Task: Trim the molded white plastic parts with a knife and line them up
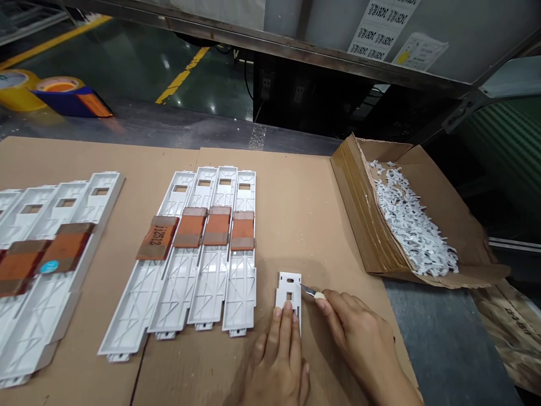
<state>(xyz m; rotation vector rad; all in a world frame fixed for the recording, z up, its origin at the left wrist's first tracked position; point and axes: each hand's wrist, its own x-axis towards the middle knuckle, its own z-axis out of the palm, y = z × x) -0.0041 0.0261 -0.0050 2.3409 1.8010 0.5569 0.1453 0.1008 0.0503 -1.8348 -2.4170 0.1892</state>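
Note:
A small white plastic plate [289, 283] with a slot and a square hole lies on the cardboard sheet [296, 214]. My left hand [281, 361] rests on its lower part, fingers stretched out and flat, hiding much of it. In my right hand [359, 327] is a small knife [309, 291], pinched by its light handle, the blade tip touching the plate's upper right edge. Left of my hands are several long white plastic trays [211, 287], each bearing an orange-brown block [217, 226].
An open cardboard box [353, 208] of small white parts [412, 225] stands at the right. More white trays [63, 299] with orange-brown blocks lie at the far left. Tape rolls [17, 90] sit at the back left. A metal rail [211, 34] crosses behind.

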